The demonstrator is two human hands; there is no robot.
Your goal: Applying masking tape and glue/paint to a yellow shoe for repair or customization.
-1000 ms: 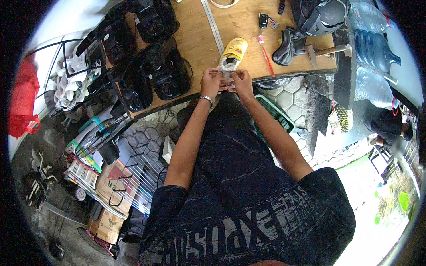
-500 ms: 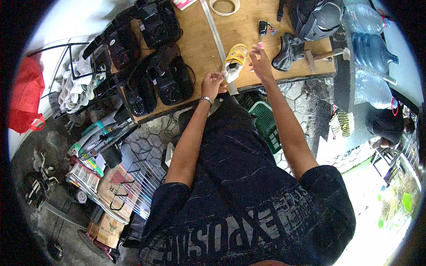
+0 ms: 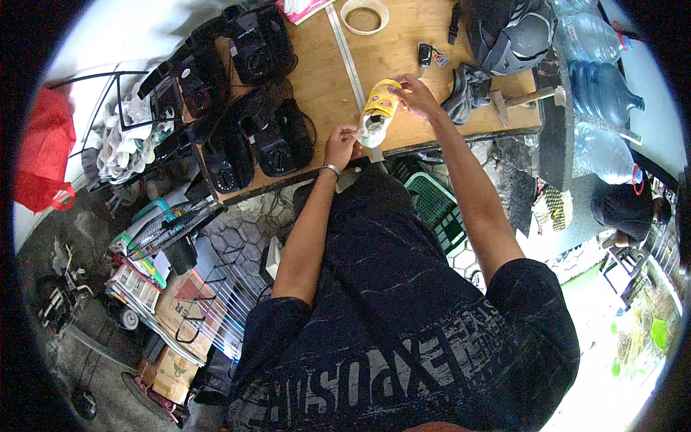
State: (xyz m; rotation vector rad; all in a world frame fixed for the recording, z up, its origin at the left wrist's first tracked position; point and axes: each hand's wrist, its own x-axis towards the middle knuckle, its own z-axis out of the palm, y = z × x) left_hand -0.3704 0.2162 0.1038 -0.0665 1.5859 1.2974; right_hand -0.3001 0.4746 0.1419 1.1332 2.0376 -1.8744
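A small yellow and white shoe (image 3: 380, 108) lies at a slant on the wooden table near its front edge, its white end toward me. My left hand (image 3: 341, 146) is at the white end, fingers closed together and touching its edge. With the fingers bent over the yellow end, my right hand (image 3: 415, 94) holds the shoe from the right. Just beyond that hand is a small black object (image 3: 425, 53) with a colourful tag beside it. A crumpled dark grey item (image 3: 466, 93), perhaps a soft boot, sits right of my right wrist.
Several black machines (image 3: 277, 137) crowd the table's left side. A hammer (image 3: 529, 97) lies at the right edge, below a grey-black backpack (image 3: 511, 39). A white bowl (image 3: 365, 16) stands at the back. Large water bottles (image 3: 604, 90) line the far right; a green basket (image 3: 435, 209) is below the table.
My right hand has come down from above right and taken hold of the shoe's yellow end. The shoe has shifted slightly toward me. My left hand stays by the white end.
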